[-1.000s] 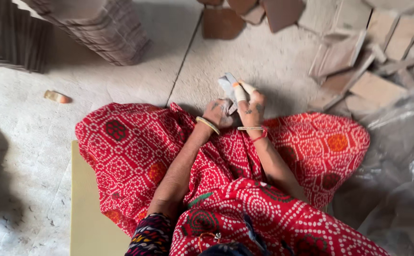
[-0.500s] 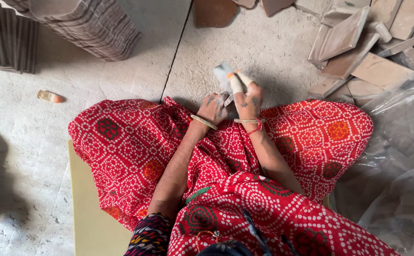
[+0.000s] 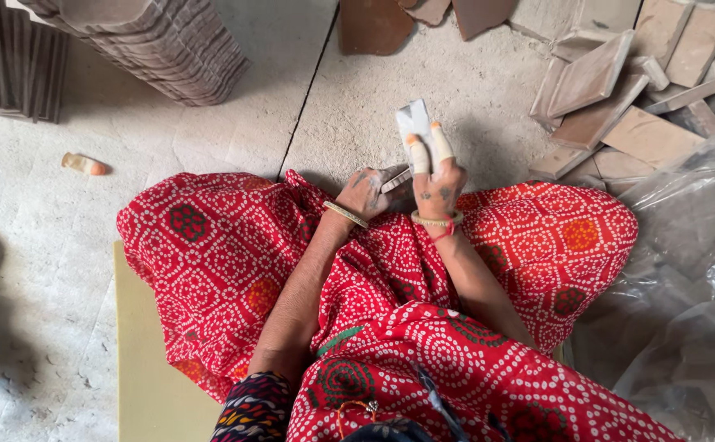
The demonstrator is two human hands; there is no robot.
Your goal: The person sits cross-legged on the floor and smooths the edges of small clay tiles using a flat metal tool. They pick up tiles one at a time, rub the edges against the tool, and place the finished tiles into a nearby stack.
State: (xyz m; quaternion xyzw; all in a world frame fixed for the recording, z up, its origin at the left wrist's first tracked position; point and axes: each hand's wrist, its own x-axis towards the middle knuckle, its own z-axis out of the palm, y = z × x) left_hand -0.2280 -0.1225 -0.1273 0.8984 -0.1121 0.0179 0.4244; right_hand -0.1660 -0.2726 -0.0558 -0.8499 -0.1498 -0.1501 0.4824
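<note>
R hand [image 3: 438, 184], fingers taped, grips small pale card [image 3: 413, 121] upright over floor [image 3: 210, 147], 12 o'clock of lap. L hand [image 3: 367, 192] pinches a flat piece [image 3: 397, 180] just beside. Prob mid-handling; next needs steady two-hand alignment.

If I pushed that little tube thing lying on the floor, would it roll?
Probably. The small tube lies on its side, rounded and alone on the concrete floor, so it would likely roll, bumpily. It looks light, and perhaps soft, like the wraps on the right hand.

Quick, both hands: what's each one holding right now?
Left hand: closed on the lower end of the small white piece.
Right hand: holding the same white piece, taped fingers up against it.
</note>
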